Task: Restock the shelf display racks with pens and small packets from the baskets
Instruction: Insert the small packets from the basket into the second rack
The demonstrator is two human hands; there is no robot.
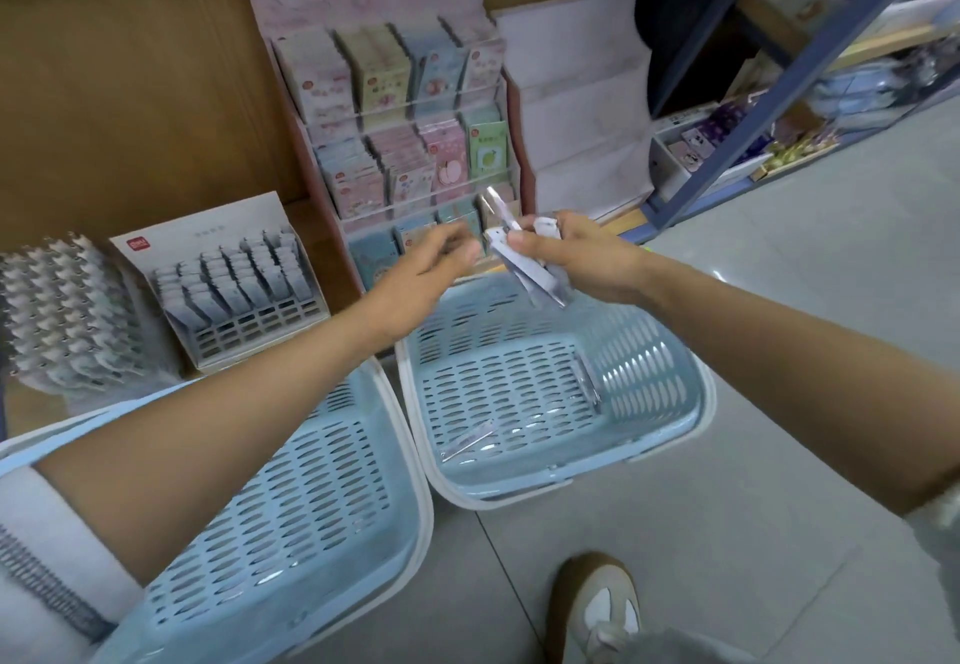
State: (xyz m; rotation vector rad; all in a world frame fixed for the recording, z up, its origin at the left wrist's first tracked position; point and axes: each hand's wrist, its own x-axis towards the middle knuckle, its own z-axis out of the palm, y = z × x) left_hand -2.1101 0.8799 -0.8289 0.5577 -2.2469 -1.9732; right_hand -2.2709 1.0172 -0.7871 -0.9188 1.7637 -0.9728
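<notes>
Packets [519, 252]: a small clear bundle, gripped in the right hand [576, 260] over the far edge of the right basket [649, 367], just in front of the sticker rack [405, 143]. Long axis runs upper-left to lower-right; the upper end points at the rack's lowest tier. Left hand [431, 260] sits just beside the bundle on its left, fingers loose and holding nothing; motion blur, so contact cannot be told. Rack lies straight ahead, near both hands. Two more packets [488, 434] lie flat in the basket.
</notes>
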